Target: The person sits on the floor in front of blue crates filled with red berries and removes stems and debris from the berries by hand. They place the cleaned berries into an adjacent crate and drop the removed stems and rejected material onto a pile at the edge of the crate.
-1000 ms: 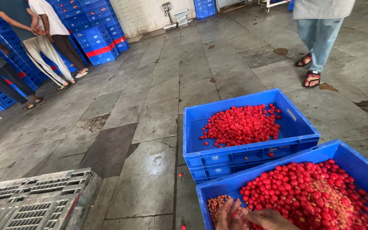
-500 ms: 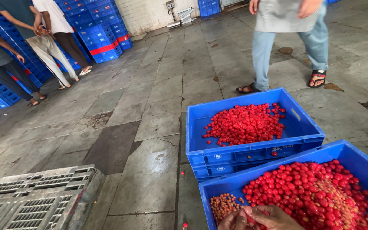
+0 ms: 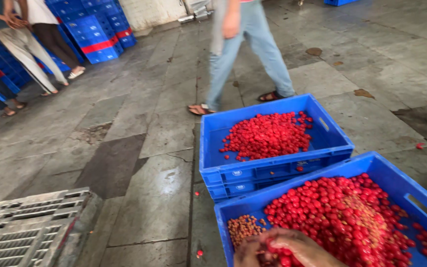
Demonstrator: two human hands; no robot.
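My left hand [image 3: 247,253] and my right hand [image 3: 306,250] show only at the bottom edge, blurred and cupped together over a few small red fruits [image 3: 278,247]. They rest in the near blue crate [image 3: 371,162], which is heaped with red fruits [image 3: 344,217]. A patch of brownish ones [image 3: 243,227] lies in its left corner. Just beyond it stands a second blue crate [image 3: 273,172] with a lower pile of red fruits [image 3: 268,136].
A person in jeans and sandals [image 3: 245,59] walks right behind the far crate. Other people [image 3: 25,44] stand at the back left by stacked blue crates [image 3: 97,29]. A grey plastic crate [image 3: 25,230] sits at the lower left. Loose fruits [image 3: 199,253] dot the wet stone floor.
The person in jeans has walked from the right to the left behind the far crate. My hands have stayed low in the near crate with fruits between them.
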